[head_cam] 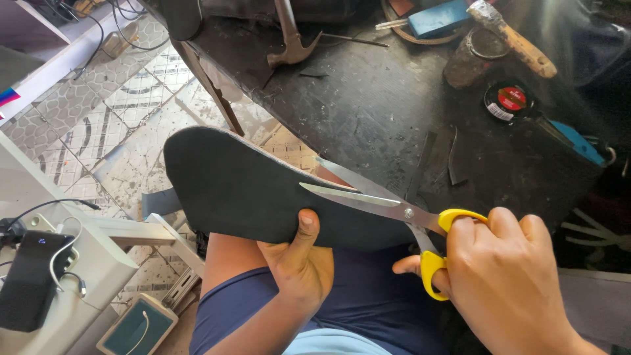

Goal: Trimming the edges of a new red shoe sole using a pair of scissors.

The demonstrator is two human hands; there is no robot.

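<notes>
Head view: scissors (388, 210) blades pointing left

The sole (243, 187) is matt black foam-like sheet. The scissors (388, 210) have shiny steel blades and glossy yellow plastic handles. The bench (368, 112) is scuffed, dull black; the hammer (292, 39) bare metal.

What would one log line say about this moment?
left hand: holds black sole | right hand: yellow-handled scissors open, cutting sole edge | dark workbench beyond
</notes>
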